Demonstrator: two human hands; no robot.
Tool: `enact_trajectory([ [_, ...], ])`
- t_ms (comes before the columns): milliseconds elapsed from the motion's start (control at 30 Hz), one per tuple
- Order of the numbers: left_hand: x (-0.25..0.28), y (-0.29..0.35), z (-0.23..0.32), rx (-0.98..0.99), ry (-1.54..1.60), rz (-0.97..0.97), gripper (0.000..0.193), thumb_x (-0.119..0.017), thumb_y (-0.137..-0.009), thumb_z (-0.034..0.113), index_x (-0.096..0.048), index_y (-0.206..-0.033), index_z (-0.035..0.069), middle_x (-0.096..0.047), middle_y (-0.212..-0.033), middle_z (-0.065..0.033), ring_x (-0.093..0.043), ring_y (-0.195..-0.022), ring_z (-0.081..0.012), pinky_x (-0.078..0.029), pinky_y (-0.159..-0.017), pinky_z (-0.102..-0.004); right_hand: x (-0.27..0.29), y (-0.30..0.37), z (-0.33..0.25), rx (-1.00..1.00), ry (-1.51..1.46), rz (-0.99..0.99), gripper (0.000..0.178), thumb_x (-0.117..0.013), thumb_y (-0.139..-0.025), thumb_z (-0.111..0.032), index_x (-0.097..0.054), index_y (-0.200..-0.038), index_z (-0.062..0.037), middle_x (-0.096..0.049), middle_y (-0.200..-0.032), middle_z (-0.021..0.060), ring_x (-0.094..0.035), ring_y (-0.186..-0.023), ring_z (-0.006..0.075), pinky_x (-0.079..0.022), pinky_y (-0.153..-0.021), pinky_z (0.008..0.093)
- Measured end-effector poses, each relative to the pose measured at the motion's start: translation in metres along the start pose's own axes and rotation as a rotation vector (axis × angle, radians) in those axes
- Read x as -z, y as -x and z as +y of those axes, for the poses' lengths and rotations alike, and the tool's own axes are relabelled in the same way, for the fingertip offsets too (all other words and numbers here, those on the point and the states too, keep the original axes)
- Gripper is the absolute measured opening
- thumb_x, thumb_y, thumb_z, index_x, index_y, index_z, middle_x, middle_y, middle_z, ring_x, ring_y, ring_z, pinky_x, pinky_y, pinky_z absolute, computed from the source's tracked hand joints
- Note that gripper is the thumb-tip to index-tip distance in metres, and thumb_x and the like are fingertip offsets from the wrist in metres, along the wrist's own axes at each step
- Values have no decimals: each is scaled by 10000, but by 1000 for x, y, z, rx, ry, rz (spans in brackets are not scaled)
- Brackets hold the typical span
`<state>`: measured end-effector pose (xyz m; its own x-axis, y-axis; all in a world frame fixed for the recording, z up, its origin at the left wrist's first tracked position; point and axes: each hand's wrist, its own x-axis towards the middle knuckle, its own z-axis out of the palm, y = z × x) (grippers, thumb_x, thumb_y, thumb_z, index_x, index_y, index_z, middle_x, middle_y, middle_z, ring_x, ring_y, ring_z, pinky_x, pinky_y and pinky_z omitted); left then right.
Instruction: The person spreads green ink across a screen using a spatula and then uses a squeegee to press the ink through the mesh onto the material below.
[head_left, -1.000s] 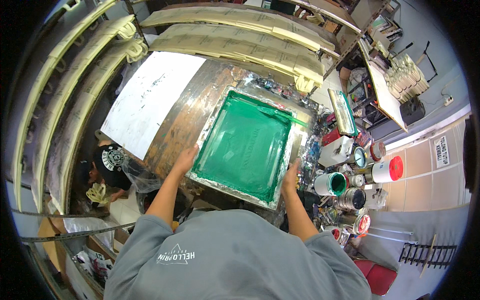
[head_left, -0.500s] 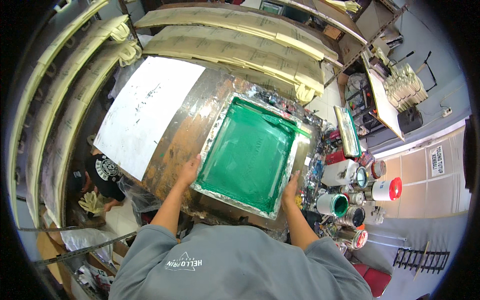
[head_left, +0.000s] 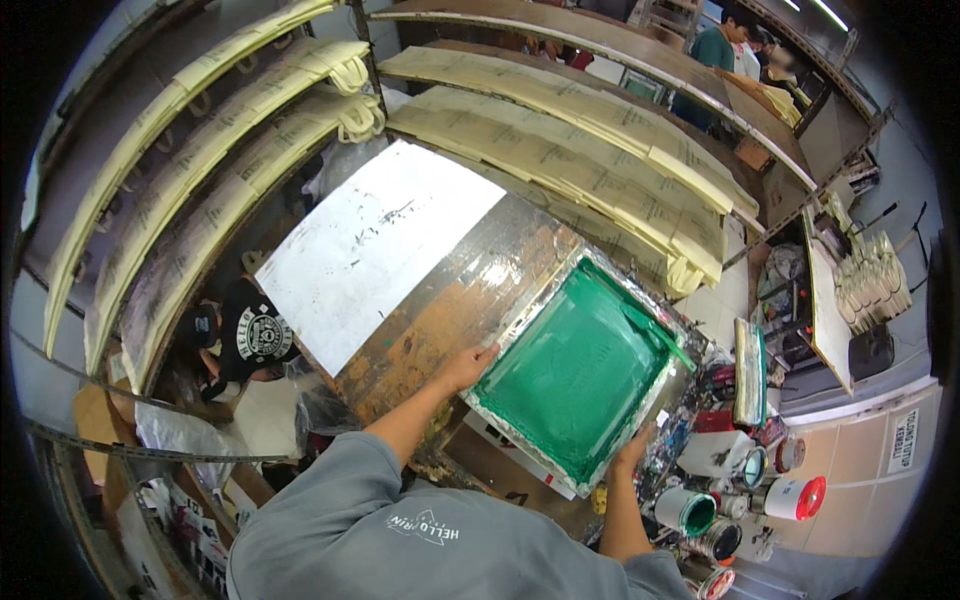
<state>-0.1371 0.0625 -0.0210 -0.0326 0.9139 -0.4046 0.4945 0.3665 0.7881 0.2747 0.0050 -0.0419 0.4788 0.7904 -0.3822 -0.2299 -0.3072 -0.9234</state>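
Observation:
A screen-printing frame (head_left: 578, 370), its mesh coated in wet green ink, lies tilted across the right part of a stained work table (head_left: 430, 325). My left hand (head_left: 470, 368) grips its left edge near the close corner. On the opposite side my right hand (head_left: 630, 455) holds the right edge; some of its fingers are hidden. Inside the frame, along the far right side, rests a green squeegee (head_left: 655, 335) thick with ink. A white sheet (head_left: 375, 245) with dark smudges covers the table's left part.
Racks with rows of cream bags (head_left: 590, 155) stand behind and to the left. Ink containers, among them a green-smeared tub (head_left: 685, 510), crowd the right side. Another narrow frame (head_left: 750, 372) leans there. A person in black (head_left: 255, 330) crouches at the left.
My view has swung, so the table and frame appear farther right and lower. Both hands keep their hold on the frame. A white and red surface now shows below its near edge.

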Motion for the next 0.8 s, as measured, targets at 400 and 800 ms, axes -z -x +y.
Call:
enact_trajectory([
  [400, 1, -2, 5, 0, 23, -3, 728, -439, -945, 708, -722, -996, 39, -701, -918, -205, -663, -887, -312, -500, -813, -406, -6, -1, 5, -36, -135, -53, 790, -327, -1026, -619, -320, -1526, -8, -370, -1553, 149, -387, -1388, 316, -296, -1143, 395],
  [800, -5, -17, -48, -60, 143, 145, 588, -488, -1017, 532, -683, -1048, -22, -699, -907, -134, -629, -856, -216, -478, -825, -343, -15, -4, 17, 158, 193, 35, 639, -348, -1069, -485, -581, -1263, 78, -629, -1240, 159, -569, -1109, 232, -409, -992, 339],
])
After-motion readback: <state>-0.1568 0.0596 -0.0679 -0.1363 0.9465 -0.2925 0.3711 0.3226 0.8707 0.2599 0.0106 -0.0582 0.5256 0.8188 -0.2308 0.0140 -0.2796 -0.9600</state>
